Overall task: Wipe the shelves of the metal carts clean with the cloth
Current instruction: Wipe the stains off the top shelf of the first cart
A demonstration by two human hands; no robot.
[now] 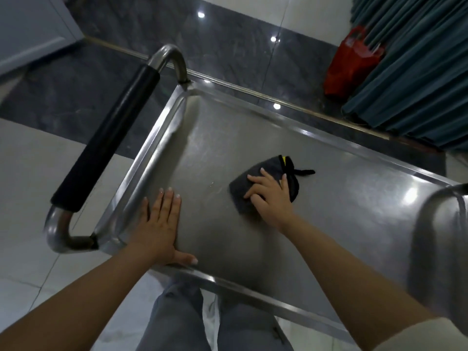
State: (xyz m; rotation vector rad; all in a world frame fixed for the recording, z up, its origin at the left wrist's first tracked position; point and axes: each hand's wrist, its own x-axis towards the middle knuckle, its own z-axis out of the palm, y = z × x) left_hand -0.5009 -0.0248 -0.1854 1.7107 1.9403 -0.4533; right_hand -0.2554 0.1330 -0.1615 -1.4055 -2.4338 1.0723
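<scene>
Head view: wiping the top shelf (329, 219) of the cart, mid-stroke by the look of it. Right hand (269, 196) pressing a dark folded cloth (255, 183) flat near the shelf's middle, fingers spread and slightly bent over it. Left hand (162, 224) flat on the shelf beside the near rim, fingers straight and close together, bracing near the handle (106, 155). Next, probably: sweeping toward unwiped corners, keeping even pressure; lower shelves hidden.
</scene>
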